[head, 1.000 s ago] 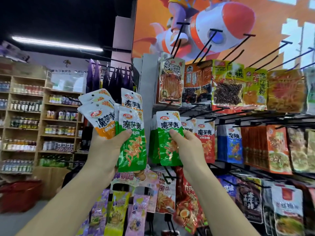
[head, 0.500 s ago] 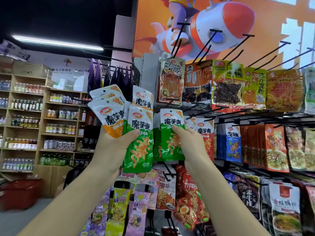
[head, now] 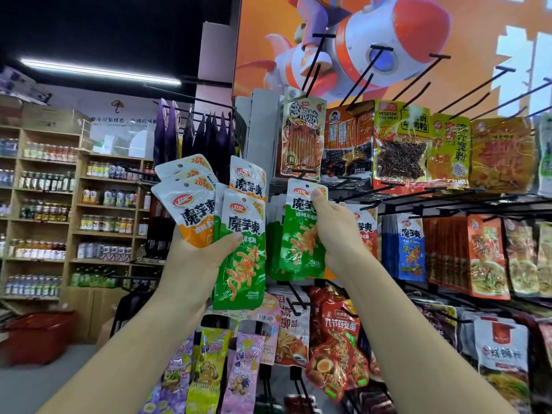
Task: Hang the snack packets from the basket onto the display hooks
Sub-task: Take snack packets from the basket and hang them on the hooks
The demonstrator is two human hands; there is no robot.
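Head view, sole view. Left hand (head: 194, 261) is raised at centre-left and grips a fanned bunch (head: 209, 210) of snack packets by their lower parts, thumb laid across the front. The bunch comprises white-and-orange packets at the left and green ones at the right; the front green packet (head: 242, 252) hangs lowest, and its bottom edge overlaps the pastel packets (head: 209, 366) on the rack below. Right hand (head: 334, 234) holds a single green packet (head: 300, 234) upright against the rack, thumb pressed near its top right corner, fingers curled behind. The punched hole at its top is visible. Whether that hole is on a hook cannot be determined. Just behind this packet and to its left, a stack (head: 273, 234) of the same green kind hangs on the rack. A red-and-white packet (head: 366, 231) shows just beyond the right hand, with a blue one (head: 410, 246) beside it. Black hooks (head: 381, 48) project from the top of the display in front of a rocket poster (head: 418, 31); the rows beneath carry assorted packets. A red basket (head: 35, 336) stands on the floor at lower left, well apart from both hands; its contents cannot be seen. Wooden shelves (head: 44, 210) of bottles fill the left background.
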